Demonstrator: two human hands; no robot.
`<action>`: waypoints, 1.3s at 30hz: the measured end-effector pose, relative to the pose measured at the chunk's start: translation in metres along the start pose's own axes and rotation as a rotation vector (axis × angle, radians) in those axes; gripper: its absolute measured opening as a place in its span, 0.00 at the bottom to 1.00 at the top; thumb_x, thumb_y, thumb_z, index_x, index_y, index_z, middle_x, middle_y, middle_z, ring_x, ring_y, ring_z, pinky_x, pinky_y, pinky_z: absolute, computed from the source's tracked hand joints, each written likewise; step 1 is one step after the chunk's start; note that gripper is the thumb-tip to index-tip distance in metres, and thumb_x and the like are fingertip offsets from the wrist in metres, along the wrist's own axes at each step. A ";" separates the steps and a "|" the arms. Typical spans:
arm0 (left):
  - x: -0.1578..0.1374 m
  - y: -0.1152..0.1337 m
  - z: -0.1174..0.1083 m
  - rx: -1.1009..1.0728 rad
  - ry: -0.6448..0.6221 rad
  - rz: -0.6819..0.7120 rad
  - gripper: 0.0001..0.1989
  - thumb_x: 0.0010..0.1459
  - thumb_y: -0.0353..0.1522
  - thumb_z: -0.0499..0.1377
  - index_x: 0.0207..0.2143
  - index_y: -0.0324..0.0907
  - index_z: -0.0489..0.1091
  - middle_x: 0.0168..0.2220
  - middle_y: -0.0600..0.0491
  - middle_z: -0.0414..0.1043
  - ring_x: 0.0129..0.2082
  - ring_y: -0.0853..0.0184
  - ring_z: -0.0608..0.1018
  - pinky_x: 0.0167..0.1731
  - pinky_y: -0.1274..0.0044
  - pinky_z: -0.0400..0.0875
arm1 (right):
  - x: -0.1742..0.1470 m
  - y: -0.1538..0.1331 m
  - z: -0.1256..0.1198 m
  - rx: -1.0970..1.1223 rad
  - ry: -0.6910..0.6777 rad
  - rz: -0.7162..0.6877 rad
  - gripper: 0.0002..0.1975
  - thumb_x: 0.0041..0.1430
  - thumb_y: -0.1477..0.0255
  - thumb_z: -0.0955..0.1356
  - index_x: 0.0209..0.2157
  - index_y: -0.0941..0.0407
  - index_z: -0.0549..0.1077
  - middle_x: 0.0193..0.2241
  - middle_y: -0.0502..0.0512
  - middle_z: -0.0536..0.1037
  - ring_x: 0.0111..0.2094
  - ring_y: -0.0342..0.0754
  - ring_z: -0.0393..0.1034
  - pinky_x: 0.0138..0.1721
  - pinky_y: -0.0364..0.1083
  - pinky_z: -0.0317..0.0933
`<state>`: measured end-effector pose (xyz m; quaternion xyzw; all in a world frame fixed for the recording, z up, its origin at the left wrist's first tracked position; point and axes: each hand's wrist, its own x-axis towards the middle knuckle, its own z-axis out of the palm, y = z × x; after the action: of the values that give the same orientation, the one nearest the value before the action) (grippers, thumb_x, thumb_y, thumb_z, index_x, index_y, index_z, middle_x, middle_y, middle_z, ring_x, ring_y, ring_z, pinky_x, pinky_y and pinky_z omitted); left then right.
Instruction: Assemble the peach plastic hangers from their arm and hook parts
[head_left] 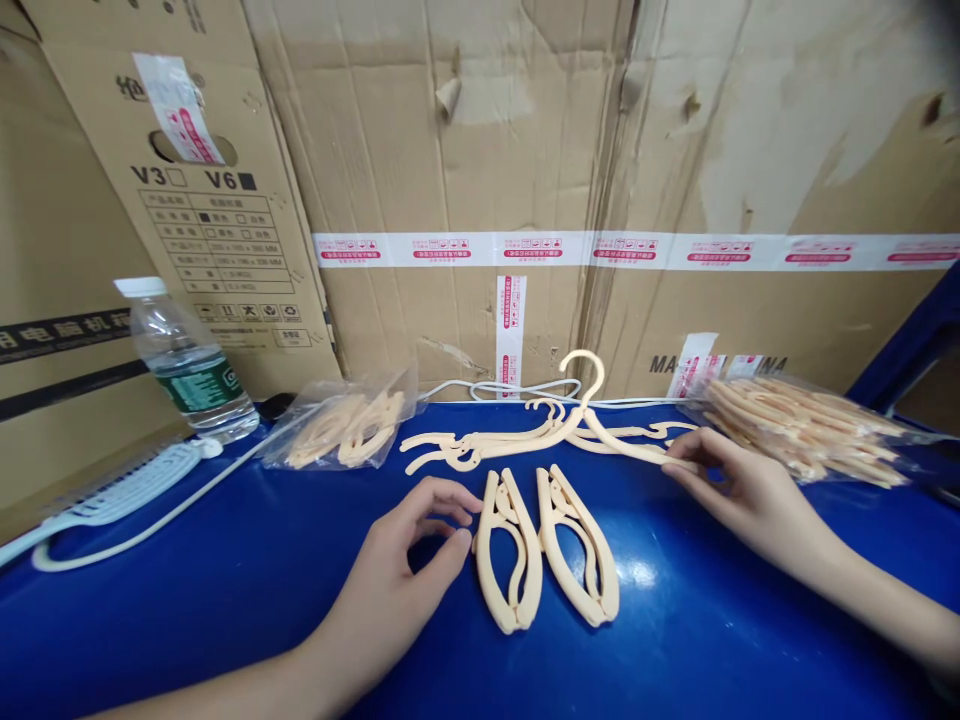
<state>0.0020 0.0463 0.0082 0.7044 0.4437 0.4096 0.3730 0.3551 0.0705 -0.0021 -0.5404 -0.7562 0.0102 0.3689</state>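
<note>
My right hand (pixel 757 490) pinches one arm end of a cream plastic folding hanger (pixel 626 446), unfolded with its hook pointing up. Behind and beneath it lie more opened hangers (pixel 495 438), overlapping so that I cannot separate them all. Two folded hangers, a left one (pixel 489 580) and a right one (pixel 600 560), rest side by side on the blue table (pixel 675 640) nearer to me. Just left of the left folded hanger is my left hand (pixel 401 565), thumb and fingers apart and holding nothing. Whether its fingertips touch that hanger, I cannot tell.
A clear bag of hangers (pixel 810 425) lies at the right, and a smaller bag (pixel 349 430) at the left. Further left are a water bottle (pixel 195 365), a pale blue hairbrush (pixel 127 490) and a white cable (pixel 172 515). Cardboard boxes (pixel 465 150) stand along the back.
</note>
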 end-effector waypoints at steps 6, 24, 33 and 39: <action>0.008 -0.010 0.002 -0.227 0.166 -0.167 0.25 0.50 0.40 0.61 0.51 0.46 0.63 0.55 0.47 0.66 0.51 0.57 0.72 0.49 0.64 0.70 | -0.002 -0.011 -0.005 0.019 0.174 0.051 0.15 0.60 0.56 0.66 0.38 0.53 0.71 0.37 0.56 0.77 0.35 0.52 0.73 0.28 0.45 0.65; 0.003 -0.012 0.007 -0.233 0.177 -0.201 0.43 0.50 0.42 0.62 0.66 0.49 0.49 0.62 0.46 0.60 0.56 0.52 0.68 0.52 0.65 0.67 | -0.015 -0.035 -0.001 -0.052 0.058 -0.192 0.06 0.66 0.67 0.64 0.43 0.52 0.69 0.35 0.53 0.78 0.32 0.46 0.75 0.28 0.40 0.69; 0.003 -0.015 0.005 -0.155 0.083 -0.106 0.33 0.59 0.43 0.57 0.65 0.50 0.54 0.50 0.48 0.71 0.49 0.59 0.74 0.52 0.66 0.67 | -0.016 -0.045 -0.001 -0.032 0.027 -0.251 0.05 0.66 0.69 0.64 0.43 0.53 0.70 0.32 0.52 0.77 0.29 0.45 0.75 0.29 0.40 0.68; 0.005 -0.012 0.005 -0.169 0.096 -0.123 0.36 0.57 0.44 0.58 0.65 0.46 0.54 0.41 0.50 0.72 0.39 0.62 0.76 0.44 0.69 0.72 | -0.017 -0.049 -0.003 -0.016 0.026 -0.261 0.05 0.65 0.70 0.64 0.42 0.52 0.71 0.32 0.53 0.78 0.30 0.47 0.75 0.29 0.41 0.69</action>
<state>0.0036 0.0537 -0.0031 0.6215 0.4672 0.4553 0.4338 0.3194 0.0352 0.0109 -0.4403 -0.8153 -0.0512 0.3727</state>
